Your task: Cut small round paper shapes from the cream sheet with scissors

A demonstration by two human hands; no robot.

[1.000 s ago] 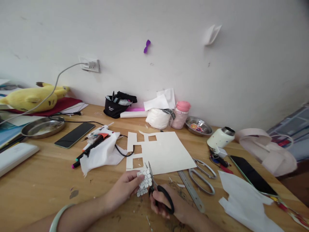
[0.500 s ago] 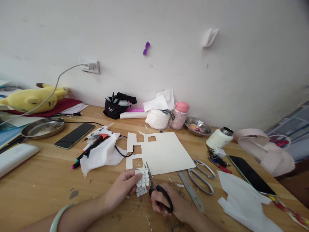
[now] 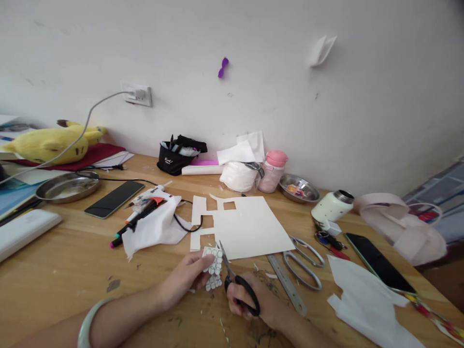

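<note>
My left hand (image 3: 192, 276) pinches a small white paper piece (image 3: 213, 271) covered with outlined rounded shapes, its thumb lying on top. In my right hand (image 3: 243, 296) is a pair of black-handled scissors (image 3: 237, 279), with fingers through the loops. The blades point up and away, slightly apart, close beside the right edge of the paper piece. I cannot tell whether they touch it. Just beyond lies a large cream card sheet (image 3: 250, 224) with rectangular cut-outs along its left side.
Right of my hands lie a metal ruler (image 3: 288, 285), grey-handled scissors (image 3: 302, 266) and torn white paper (image 3: 362, 299). Markers (image 3: 134, 224), white tissue (image 3: 155, 229) and a phone (image 3: 114, 199) are left. A black pouch (image 3: 177, 157) and pink-lidded bottle (image 3: 273, 171) stand by the wall.
The paper piece has tilted and shifted slightly up in my left hand. My right hand and the scissors stay nearly in place. The whole view has shifted a little.
</note>
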